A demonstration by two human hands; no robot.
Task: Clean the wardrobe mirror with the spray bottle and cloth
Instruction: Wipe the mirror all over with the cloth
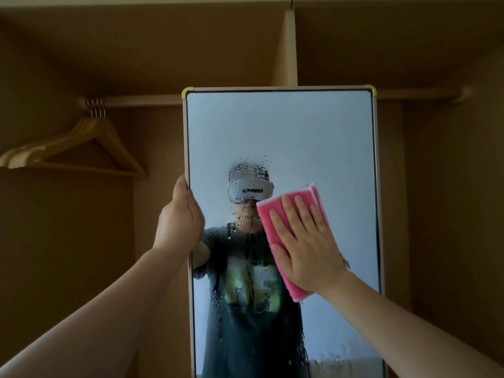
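Two hands at work, wiping step: left hand [181, 222] grips the mirror [281, 137] by its left edge inside the wardrobe, right hand [305, 238] presses the pink cloth [268, 216] flat against the glass beside the droplets [245, 170]; next move likely sweeps left across them; spray bottle unseen.

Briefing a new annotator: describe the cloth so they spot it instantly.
Find the tall framed mirror in the wardrobe's middle. On its glass, right of the wet droplets, the right hand presses a folded cloth flat. It is the only bright pink thing in view.
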